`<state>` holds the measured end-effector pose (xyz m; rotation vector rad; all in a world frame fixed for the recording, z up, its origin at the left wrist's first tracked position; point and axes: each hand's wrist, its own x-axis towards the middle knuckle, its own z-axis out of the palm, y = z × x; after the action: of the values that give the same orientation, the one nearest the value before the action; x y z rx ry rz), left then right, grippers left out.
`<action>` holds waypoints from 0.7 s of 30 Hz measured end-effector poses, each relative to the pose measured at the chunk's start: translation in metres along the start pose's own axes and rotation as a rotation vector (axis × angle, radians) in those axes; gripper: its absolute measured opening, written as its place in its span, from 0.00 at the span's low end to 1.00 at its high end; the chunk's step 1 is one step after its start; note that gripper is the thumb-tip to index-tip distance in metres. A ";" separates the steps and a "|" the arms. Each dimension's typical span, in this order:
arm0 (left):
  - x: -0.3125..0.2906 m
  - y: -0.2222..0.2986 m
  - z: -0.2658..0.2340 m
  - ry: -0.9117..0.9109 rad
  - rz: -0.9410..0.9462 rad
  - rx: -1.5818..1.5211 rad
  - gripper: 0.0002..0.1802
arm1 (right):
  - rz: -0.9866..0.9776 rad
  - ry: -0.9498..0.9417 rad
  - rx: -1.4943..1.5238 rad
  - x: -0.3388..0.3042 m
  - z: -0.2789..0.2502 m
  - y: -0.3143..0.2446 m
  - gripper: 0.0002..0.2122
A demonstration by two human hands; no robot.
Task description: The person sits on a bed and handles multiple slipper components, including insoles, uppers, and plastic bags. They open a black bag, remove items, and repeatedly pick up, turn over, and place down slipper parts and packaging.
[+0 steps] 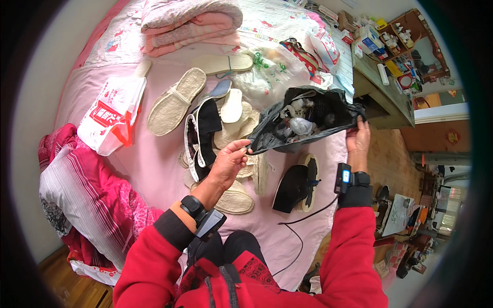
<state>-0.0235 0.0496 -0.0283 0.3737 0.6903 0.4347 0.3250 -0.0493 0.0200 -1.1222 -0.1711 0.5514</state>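
A black plastic bag (280,143) is held with its mouth spread wide between my two hands. Thumb and fingers of my left hand (228,164) pinch the near left edge of its rim. At its right end, my right hand (358,138) grips the rim. Inside lie a clear plastic bundle (302,126) and dark and whitish small items I cannot make out. Left of the bag, black shoe uppers (208,131) with white edging rest on a pile of cream shoe soles (233,200). Nearer me, a black cloth upper (291,188) lies beside another sole (311,172).
A pink sheet (154,169) covers the bed. Pale soles (177,102), a white plastic bag (110,115), a clear bag (267,72) and folded quilt (190,23) lie around. Bright pink bedding (97,200) is at left. A cluttered desk (382,92) stands at right.
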 end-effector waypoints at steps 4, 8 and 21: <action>0.000 0.005 0.009 -0.018 0.012 0.072 0.13 | -0.062 -0.122 0.001 -0.010 0.041 -0.035 0.08; 0.001 0.010 0.022 -0.012 0.053 0.191 0.22 | -0.088 -0.273 -0.151 -0.033 0.107 -0.044 0.08; 0.016 0.020 0.016 0.025 0.250 0.152 0.04 | 0.195 -0.843 -0.560 -0.138 0.184 0.091 0.07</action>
<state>-0.0067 0.0719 -0.0159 0.6031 0.7060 0.6267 0.1028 0.0587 0.0392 -1.3905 -1.0017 1.1808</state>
